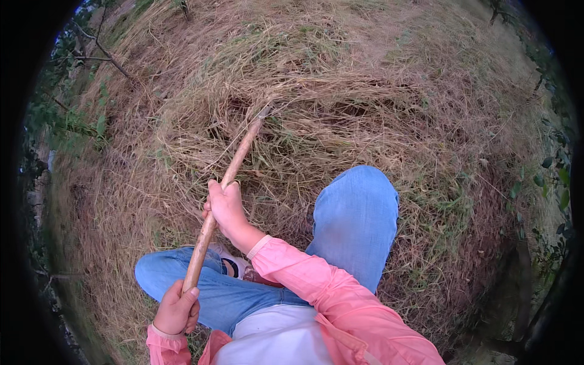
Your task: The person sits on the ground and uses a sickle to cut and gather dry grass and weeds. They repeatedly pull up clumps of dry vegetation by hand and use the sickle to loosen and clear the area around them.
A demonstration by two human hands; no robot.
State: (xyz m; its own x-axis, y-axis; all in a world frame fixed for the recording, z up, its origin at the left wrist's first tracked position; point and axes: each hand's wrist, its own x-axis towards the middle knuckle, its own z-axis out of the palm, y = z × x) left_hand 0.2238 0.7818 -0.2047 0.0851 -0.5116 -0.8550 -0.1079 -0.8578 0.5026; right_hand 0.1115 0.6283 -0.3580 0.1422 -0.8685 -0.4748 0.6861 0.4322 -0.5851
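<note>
Both my hands grip a long wooden tool handle [240,153], which slants up and away from my left side. My left hand [177,308] is closed around its near end, beside my bent left leg. Farther up, my right hand [226,207] wraps the shaft, with my forearm reaching across my body. A metal socket or tang [264,111] shows at the far end of the handle. Whatever head lies beyond it is buried in the heap of dry cut grass [310,132], so I cannot tell its kind.
My right knee [358,210] in blue jeans is raised to the right; my left knee [157,271] is folded outward. A bare branch [107,54] juts in at the upper left. Leafy shrubs [559,182] border the right edge. Dry grass covers the sloping ground.
</note>
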